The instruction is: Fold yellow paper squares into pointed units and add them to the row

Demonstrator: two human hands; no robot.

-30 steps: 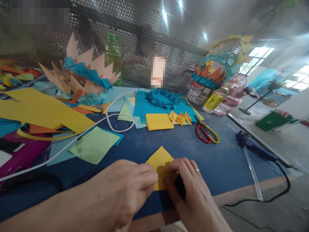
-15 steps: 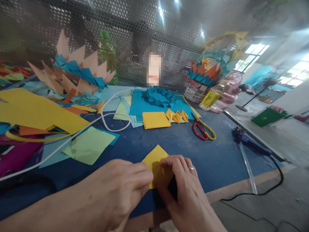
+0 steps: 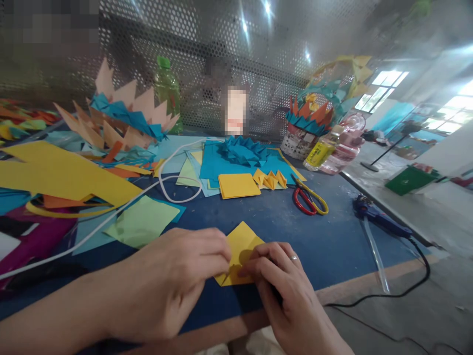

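A folded yellow paper piece [image 3: 241, 241] lies near the front edge of the blue table [image 3: 281, 227]. My left hand [image 3: 173, 283] pinches its left side with curled fingers. My right hand [image 3: 283, 291], a ring on one finger, presses on the paper's lower right part with bent fingers. The paper's pointed top sticks out beyond both hands. Its lower part is hidden under my fingers.
A stack of yellow squares [image 3: 237, 185] and small folded yellow pieces [image 3: 271, 178] lie beside red-and-yellow scissors [image 3: 308, 199]. Blue folded paper [image 3: 246, 150], a green sheet [image 3: 144, 221], a white cable [image 3: 162, 187], a glue gun [image 3: 380, 222], bottles and paper crowns stand around.
My left hand has shifted up and over the paper's left edge. The right fingers have slid lower on the paper. The view tilted slightly.
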